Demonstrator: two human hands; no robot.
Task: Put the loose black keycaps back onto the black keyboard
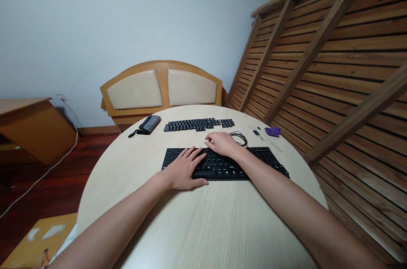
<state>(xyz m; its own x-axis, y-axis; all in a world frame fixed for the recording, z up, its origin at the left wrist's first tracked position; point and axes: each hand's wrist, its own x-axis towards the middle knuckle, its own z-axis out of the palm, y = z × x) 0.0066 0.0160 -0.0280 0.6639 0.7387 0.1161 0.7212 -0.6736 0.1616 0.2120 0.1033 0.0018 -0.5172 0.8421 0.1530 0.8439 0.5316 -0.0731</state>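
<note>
Filling the lower centre of the frame, the round worktop [206,226] carries the items listed. Left hand [184,172]: laid flat over the left part of the keyboard [227,172], fingers spread, thumb out at the near edge; nothing gripped. Keyboard: centre of the frame, set lengthwise across the worktop. Right hand [224,144]: at the keyboard's far edge, fingers bent; whether they pinch anything cannot be told. Hands apart, just beside each other.

Handling, as judged: even pressure from the left palm should stop the keyboard sliding. The right fingers would do best acting straight up or down, since sideways force may strain the keys. The right forearm [270,184] passes over the keyboard and is best raised to avoid stray presses.

Beyond the keyboard, right of centre: a looped cable [244,139], best kept clear of the fingers; then small tools [256,133] and a purple cloth [273,131]. Farther, at centre: keycaps [190,124] in rows. Left of these: a grey pouch [151,124]. Background: headboard [165,65] at centre, slats [305,54] at right, wall [127,14] behind.
</note>
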